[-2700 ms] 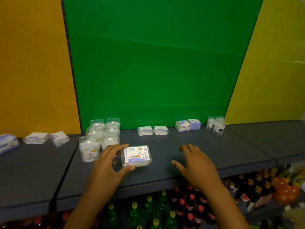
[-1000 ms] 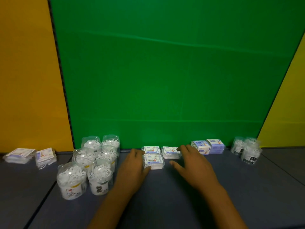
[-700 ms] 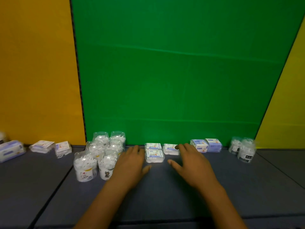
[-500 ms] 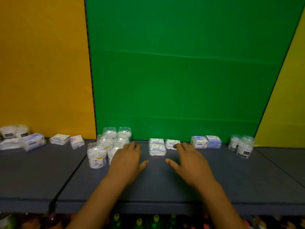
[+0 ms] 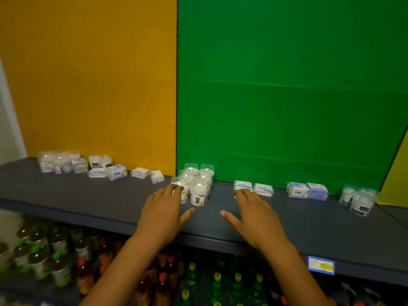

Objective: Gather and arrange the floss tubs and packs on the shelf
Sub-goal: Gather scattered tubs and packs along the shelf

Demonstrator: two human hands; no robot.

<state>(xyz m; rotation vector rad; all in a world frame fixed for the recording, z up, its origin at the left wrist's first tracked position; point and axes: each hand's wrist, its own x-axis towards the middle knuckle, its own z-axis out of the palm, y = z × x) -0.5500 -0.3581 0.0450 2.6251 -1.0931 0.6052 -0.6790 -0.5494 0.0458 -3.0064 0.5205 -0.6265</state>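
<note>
Our left hand (image 5: pixel 162 214) and right hand (image 5: pixel 256 219) hover flat, fingers spread, holding nothing. The floss tubs (image 5: pixel 196 184) stand just beyond our left fingertips, packs (image 5: pixel 252 187) beyond our right.

No words or numbers are showing clearly enough to read. The labels on the floss tubs (image 5: pixel 197 184) and floss packs (image 5: pixel 242 185) are looking blurry, and the price tag (image 5: pixel 321 265) on the shelf edge (image 5: pixel 220 240) is too.

Orange wall panel (image 5: pixel 92 74), green wall panel (image 5: pixel 287 85), bottled drinks (image 5: pixel 198 281) below, blue price tag (image 5: pixel 321 265)
</note>
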